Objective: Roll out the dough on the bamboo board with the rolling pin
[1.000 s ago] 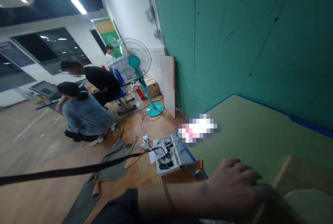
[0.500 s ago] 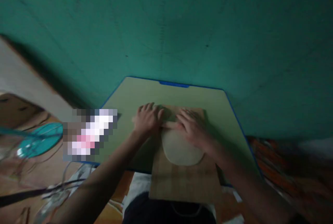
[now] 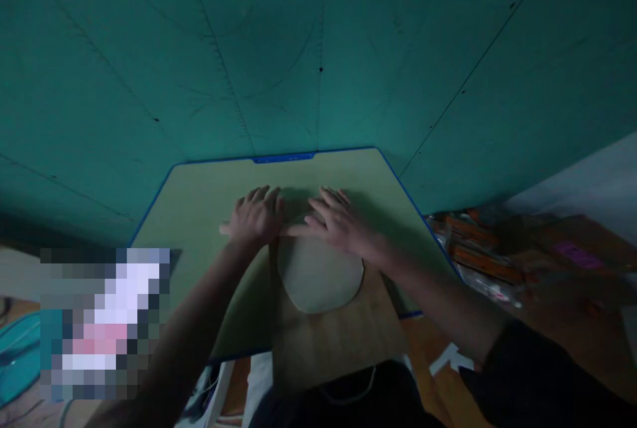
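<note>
One pale rod (image 3: 294, 230) lies crosswise over the far part of a cream sheet (image 3: 318, 275), on a wooden board (image 3: 338, 342). Both hands are on the rod as half a second ago: left hand (image 3: 256, 217) and right hand (image 3: 341, 221), palms over it, fingers stretched past it, not wrapped round; short gap between hands. View has swung right since then; rod, sheet and board sit further left in view, packets (image 3: 480, 249) and a box (image 3: 577, 249) now show at right.

Board's near end overhangs the worktop (image 3: 199, 199). Open surface beyond the hands and left of the board; pixelated patch (image 3: 114, 308) at left edge. Right side partly under the forearm. Far edge runs along the green wall (image 3: 318, 109), little room behind.

Sheet smooth, matte, roundish, slightly angular near edge. Board flat, banded grain. Rod slim, straight, wood-coloured. Worktop pale green, blue rim. Wall scuffed, dotted, seamed. Packets shiny, plastic-looking.
</note>
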Demonstrator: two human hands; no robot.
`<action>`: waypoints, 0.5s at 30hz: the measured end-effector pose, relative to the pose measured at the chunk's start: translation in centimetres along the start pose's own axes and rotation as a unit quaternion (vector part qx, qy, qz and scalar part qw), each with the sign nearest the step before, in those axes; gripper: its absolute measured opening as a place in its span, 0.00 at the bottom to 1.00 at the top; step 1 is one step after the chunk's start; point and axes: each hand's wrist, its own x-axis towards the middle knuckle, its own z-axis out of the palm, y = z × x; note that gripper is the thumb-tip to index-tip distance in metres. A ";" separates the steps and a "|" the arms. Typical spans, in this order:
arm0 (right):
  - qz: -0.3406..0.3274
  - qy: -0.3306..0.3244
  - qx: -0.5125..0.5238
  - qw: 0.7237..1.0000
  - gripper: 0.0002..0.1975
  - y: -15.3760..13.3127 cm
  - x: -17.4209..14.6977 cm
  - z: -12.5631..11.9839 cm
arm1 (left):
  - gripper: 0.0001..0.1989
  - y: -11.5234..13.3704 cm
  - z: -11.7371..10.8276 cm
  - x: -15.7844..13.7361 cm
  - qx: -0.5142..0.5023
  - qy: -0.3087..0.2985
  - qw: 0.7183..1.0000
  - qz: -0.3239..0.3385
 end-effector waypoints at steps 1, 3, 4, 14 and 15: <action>0.013 0.013 -0.003 1.000 0.24 0.3 0.5 0.0 | 0.24 0.3 -0.1 0.6 0.003 0.012 1.000 -0.017; 0.018 0.035 -0.003 0.999 0.23 0.1 0.1 0.0 | 0.25 0.5 -0.1 -0.1 0.015 0.038 0.998 -0.044; 0.008 0.039 0.002 0.999 0.23 -0.4 -0.9 0.0 | 0.25 0.3 0.0 -1.4 0.021 0.043 0.998 -0.046; -0.132 -0.022 0.051 0.990 0.27 -5.5 -9.5 -1.0 | 0.28 -3.2 1.0 -8.6 -0.010 0.025 0.996 0.080; -0.120 -0.019 0.045 0.992 0.26 -4.7 -8.7 -0.9 | 0.28 -2.5 1.2 -6.5 -0.013 0.023 0.997 0.079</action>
